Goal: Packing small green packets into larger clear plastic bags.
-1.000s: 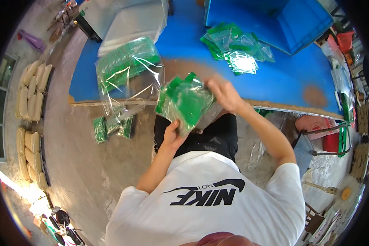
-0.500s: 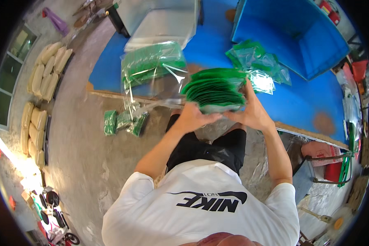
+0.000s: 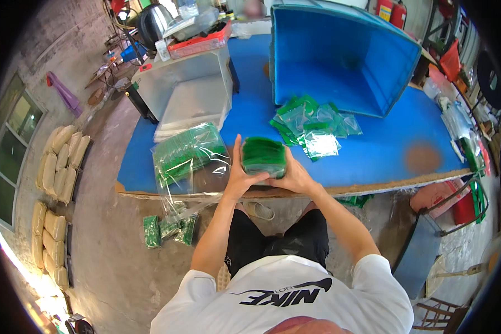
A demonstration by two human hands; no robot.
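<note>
Between my two hands, over the table's near edge, is a thick stack of green packets (image 3: 264, 156). My left hand (image 3: 240, 172) presses its left side, with fingers reaching up along it. My right hand (image 3: 293, 175) grips the right side, and both thumbs meet at the near face. Just left of my left hand lies a large clear plastic bag (image 3: 189, 153) partly filled with rows of green packets, its loose end hanging over the edge. Beyond my right hand, loose green-and-clear packets (image 3: 317, 125) lie in a pile.
A blue bin (image 3: 345, 61) lies on its side on the blue table (image 3: 373, 161). A translucent box (image 3: 186, 83) with clear sheets stands at the back left. Filled green bundles (image 3: 170, 229) sit on the floor. Tan sacks (image 3: 53, 245) are stacked at far left.
Both hands have drawn closer together, squeezing the fanned stack into a narrower, more even block. The view has tilted up, showing more of the table's far side.
</note>
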